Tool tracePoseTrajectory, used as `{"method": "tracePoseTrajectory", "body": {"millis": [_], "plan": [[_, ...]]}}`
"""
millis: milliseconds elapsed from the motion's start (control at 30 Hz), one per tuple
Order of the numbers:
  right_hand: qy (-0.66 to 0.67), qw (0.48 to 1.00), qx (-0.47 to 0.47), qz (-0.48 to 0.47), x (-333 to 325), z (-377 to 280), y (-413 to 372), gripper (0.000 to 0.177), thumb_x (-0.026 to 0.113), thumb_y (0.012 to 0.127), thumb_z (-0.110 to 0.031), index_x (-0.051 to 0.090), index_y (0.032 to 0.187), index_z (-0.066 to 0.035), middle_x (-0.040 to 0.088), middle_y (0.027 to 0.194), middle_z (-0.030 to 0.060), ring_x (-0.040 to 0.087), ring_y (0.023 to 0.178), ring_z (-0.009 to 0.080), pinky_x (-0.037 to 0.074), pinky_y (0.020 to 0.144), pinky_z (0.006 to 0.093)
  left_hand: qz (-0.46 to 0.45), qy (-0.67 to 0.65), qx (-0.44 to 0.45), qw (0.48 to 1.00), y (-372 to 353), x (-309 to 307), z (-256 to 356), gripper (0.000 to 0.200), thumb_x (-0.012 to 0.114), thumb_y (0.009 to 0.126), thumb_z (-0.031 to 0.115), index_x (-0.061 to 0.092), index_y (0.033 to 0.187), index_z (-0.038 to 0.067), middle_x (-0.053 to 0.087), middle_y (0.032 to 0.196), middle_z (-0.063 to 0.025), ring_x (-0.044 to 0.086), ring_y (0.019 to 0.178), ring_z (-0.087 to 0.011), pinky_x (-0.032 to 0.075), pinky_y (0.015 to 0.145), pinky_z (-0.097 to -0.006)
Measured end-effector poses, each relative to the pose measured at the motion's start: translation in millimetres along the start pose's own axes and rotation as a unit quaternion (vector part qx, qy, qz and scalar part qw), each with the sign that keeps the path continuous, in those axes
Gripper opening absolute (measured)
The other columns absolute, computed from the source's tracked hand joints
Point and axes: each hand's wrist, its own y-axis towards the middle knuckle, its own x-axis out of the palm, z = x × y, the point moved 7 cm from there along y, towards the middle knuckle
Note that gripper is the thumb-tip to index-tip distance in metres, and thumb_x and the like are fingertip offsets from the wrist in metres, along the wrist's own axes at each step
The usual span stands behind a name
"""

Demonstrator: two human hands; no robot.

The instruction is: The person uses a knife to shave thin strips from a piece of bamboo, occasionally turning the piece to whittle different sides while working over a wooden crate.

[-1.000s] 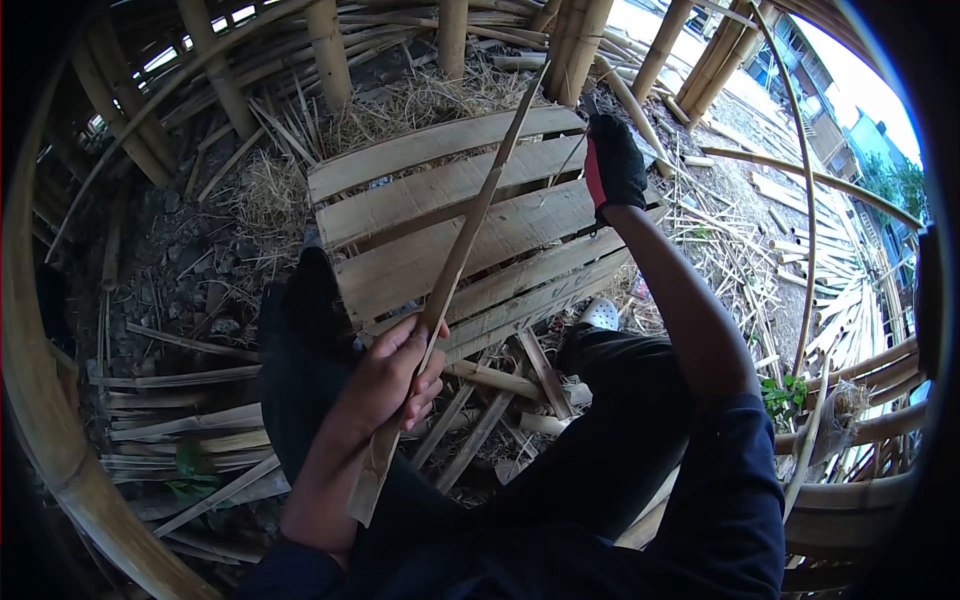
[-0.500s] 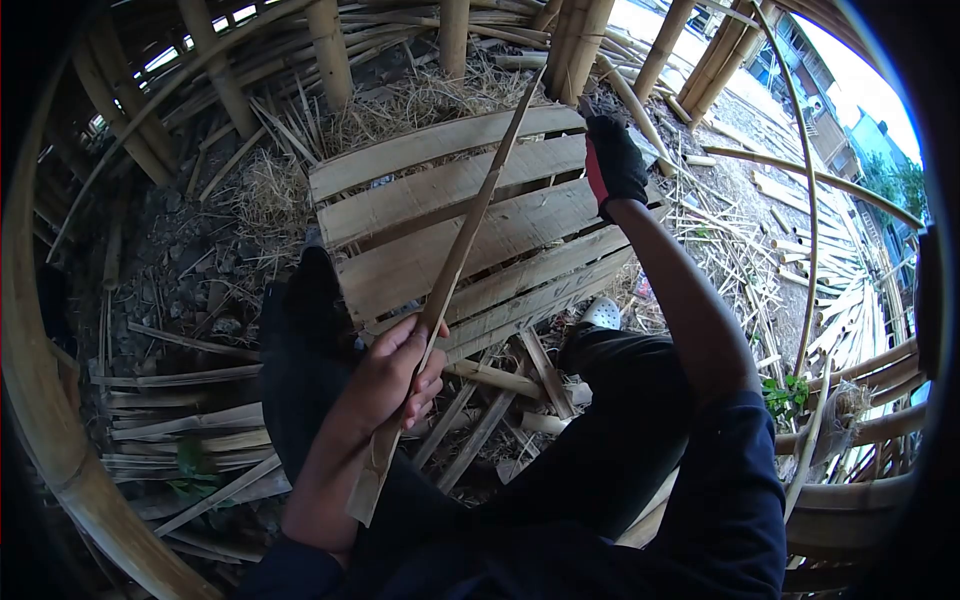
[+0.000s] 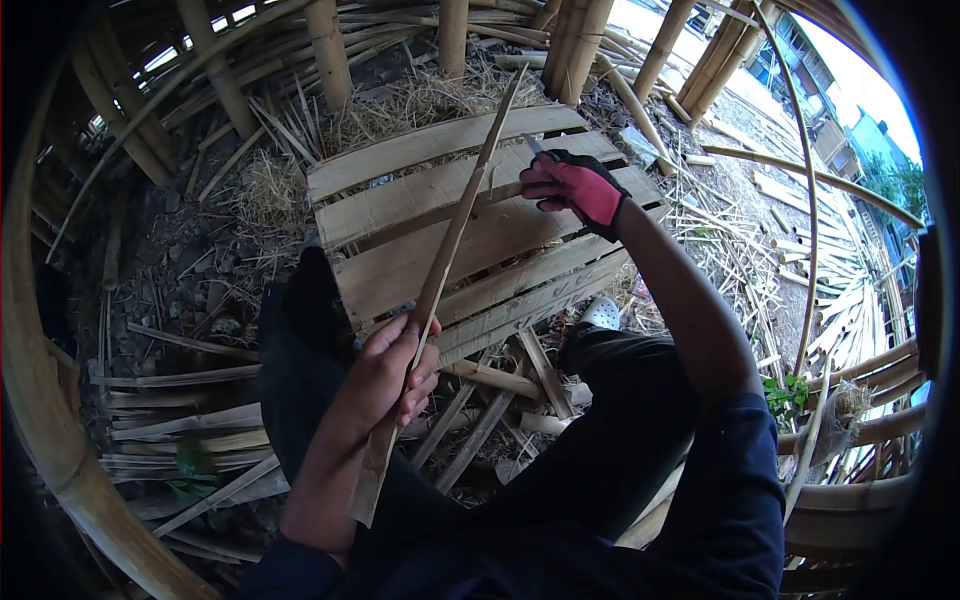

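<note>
My bare left hand grips a long thin bamboo strip near its lower end. The strip slants up and away over a pallet of flat bamboo slats. My right hand wears a red and black glove and is closed on a small knife handle. Its blade points up towards the strip's upper part, just right of it. My dark trouser legs and sleeves fill the bottom of the view.
Bamboo poles stand at the back. Split strips and offcuts litter the ground left and below. Dry straw lies behind the pallet. A white shoe shows by my knee. Curved bamboo frames the left.
My right hand has come down and left from the pallet's far right corner to beside the strip, turning its red palm into view. The strip's top tilted slightly left.
</note>
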Motion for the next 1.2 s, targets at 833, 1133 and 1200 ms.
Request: {"method": "tracePoseTrajectory", "body": {"millis": [833,1133,1200], "plan": [[-0.382,0.898,-0.141,0.166,25.9,-39.2,-0.5,0.023,0.056,0.095,-0.02,0.069,0.109,-0.007,0.07,0.088,0.0097,0.068,0.081,0.0204,0.052,0.076,0.0341,0.008,-0.02,-0.001,1.0,-1.1,-5.2,0.8,0.024,0.033,0.11,0.027,0.046,0.116,0.008,0.036,0.06,0.0036,0.035,0.036,-0.004,0.034,0.03,-0.0202],[-0.088,0.996,0.014,-0.004,54.7,-15.9,-28.9,0.023,0.054,0.099,-0.022,0.068,0.105,-0.006,0.069,0.088,0.0062,0.066,0.073,0.0128,0.052,0.066,0.03,0.01,-0.023,-0.005,1.0,-1.7,-3.6,3.0,0.023,0.034,0.109,0.027,0.046,0.116,0.008,0.036,0.062,0.0032,0.037,0.037,-0.0043,0.035,0.03,-0.0199],[-0.191,0.969,-0.004,0.158,4.6,-7.6,-6.5,0.024,0.056,0.1,-0.025,0.067,0.108,-0.006,0.069,0.096,0.006,0.067,0.08,0.0141,0.054,0.071,0.0308,0.012,-0.033,-0.004,0.999,-0.7,-5.8,2.1,0.023,0.034,0.109,0.027,0.046,0.116,0.008,0.036,0.062,0.0032,0.037,0.037,-0.0044,0.035,0.03,-0.0199]]}}
